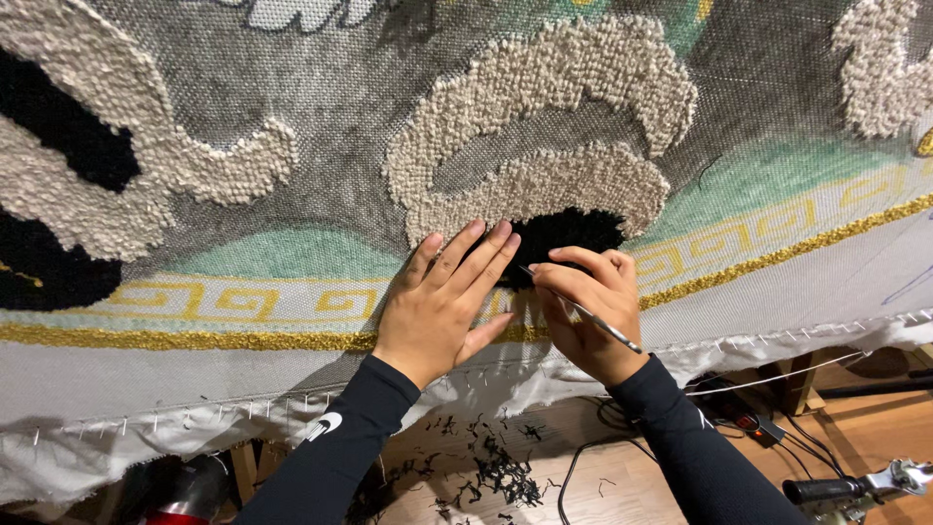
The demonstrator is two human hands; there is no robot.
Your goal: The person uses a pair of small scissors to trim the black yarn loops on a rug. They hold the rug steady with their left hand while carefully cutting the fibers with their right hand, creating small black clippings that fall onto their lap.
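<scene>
Head view, with places given relative to the black tufted patch (569,233) on the stretched backing cloth (321,107). My left hand (442,297) lies flat and unclenched on the cloth just left of the patch, its fingertips (491,236) touching the edge and holding nothing. My right hand (593,311), just below the patch, is pinched around a thin metal tool (583,311) whose tip points up at the lower edge of the black pile.

Progress, as I judge it: the cream looped arcs (544,126) directly above the patch look filled, as does the gold border line (194,340) running below and to both sides. The patch itself is dense, so the present work seems to be tidying its outline. Much grey mesh above and left of it is bare, and the green band and key-pattern border beside it appear only printed, not tufted.

Black yarn clippings (491,467) lie scattered on the wooden floor below the patch. No container shows; the clippings lie loose.
</scene>
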